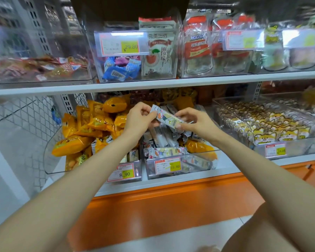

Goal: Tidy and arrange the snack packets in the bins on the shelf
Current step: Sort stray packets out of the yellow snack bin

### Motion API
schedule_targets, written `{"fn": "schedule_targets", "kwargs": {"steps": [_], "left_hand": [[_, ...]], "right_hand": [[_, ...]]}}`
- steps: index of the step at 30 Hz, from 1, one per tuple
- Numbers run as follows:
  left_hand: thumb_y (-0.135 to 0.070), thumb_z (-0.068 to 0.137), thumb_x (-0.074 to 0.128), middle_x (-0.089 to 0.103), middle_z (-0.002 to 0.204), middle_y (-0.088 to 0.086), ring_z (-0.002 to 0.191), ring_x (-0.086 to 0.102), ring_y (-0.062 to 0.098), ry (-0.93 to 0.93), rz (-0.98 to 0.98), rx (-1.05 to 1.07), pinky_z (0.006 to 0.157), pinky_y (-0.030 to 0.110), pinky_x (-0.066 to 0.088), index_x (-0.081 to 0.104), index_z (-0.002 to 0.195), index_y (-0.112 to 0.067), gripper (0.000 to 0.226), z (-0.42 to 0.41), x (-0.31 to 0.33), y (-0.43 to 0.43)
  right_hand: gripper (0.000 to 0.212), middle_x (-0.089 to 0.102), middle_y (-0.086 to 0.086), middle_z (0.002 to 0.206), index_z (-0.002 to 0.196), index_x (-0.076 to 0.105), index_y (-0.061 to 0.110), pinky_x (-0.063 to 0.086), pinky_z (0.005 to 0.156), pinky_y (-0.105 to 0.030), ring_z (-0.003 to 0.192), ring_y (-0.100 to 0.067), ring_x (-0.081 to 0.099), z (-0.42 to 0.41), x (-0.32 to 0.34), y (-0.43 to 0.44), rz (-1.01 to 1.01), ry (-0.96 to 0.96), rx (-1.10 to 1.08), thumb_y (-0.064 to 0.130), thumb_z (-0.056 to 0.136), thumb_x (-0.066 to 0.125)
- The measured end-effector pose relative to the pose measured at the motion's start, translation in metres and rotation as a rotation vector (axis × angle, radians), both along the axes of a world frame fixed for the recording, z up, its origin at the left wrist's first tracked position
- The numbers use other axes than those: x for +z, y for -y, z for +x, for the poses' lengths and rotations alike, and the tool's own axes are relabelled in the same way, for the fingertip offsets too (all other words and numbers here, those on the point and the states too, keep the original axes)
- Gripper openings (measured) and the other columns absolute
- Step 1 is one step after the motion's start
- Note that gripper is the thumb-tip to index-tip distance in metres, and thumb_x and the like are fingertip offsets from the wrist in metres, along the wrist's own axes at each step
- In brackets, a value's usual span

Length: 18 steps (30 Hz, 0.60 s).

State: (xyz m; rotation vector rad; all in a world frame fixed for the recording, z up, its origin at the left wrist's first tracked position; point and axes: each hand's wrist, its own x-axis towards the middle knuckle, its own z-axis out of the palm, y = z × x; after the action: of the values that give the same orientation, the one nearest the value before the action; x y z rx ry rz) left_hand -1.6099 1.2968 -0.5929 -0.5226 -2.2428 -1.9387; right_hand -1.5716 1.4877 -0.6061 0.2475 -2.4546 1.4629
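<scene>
1. A snack packet [166,118] was pinched at its ends by the left hand [138,118] and right hand [198,123], seemingly for straightening.
2. It was held above the middle bin [149,172] of jumbled matching packets [166,150].

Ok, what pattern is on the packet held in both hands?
The packet is pale bluish white with small colourful cartoon figures and a yellowish middle; the head view shows it best.

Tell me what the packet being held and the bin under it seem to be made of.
The packet looks like thin plastic film, printed and slightly glossy: it wrinkles and has a crimped end. The bin looks like clear rigid plastic, perhaps acrylic: packets show through its front wall, which reflects light.
</scene>
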Motion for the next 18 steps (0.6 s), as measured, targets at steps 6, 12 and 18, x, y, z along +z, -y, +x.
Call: {"fn": "schedule_targets", "kwargs": {"steps": [6, 12, 18], "left_hand": [[-0.020, 0.087, 0.063, 0.056, 0.104, -0.004, 0.089, 0.058, 0.010, -0.414, -0.585, 0.054, 0.079, 0.031, 0.051, 0.053, 0.103, -0.019, 0.019, -0.012, -0.004, 0.044], [-0.017, 0.085, 0.064, 0.056, 0.108, 0.003, 0.105, 0.051, 0.020, -0.674, -0.958, 0.126, 0.081, 0.035, 0.046, 0.059, 0.102, -0.014, 0.018, -0.020, -0.014, 0.101], [-0.023, 0.082, 0.067, 0.059, 0.103, 0.003, 0.100, 0.053, 0.022, -0.768, -1.131, 0.046, 0.081, 0.037, 0.047, 0.060, 0.094, -0.016, 0.015, -0.024, -0.018, 0.130]], "right_hand": [[0.027, 0.054, 0.002, 0.080, 0.090, 0.049, 0.015, 0.045, 0.071, -0.040, 0.080, -0.023, 0.055, -0.021, -0.011, -0.003, 0.007, -0.181, -0.503, 0.026, 0.081, 0.071], [0.022, 0.068, 0.000, 0.105, 0.099, 0.068, 0.027, 0.048, 0.077, -0.033, 0.098, -0.020, 0.059, -0.041, -0.014, 0.004, 0.343, -0.017, -0.373, 0.042, 0.085, 0.062], [0.024, 0.065, -0.007, 0.106, 0.105, 0.069, 0.024, 0.042, 0.090, -0.046, 0.106, -0.031, 0.050, -0.031, -0.001, 0.019, 0.500, -0.215, -0.404, 0.035, 0.089, 0.056]]}}
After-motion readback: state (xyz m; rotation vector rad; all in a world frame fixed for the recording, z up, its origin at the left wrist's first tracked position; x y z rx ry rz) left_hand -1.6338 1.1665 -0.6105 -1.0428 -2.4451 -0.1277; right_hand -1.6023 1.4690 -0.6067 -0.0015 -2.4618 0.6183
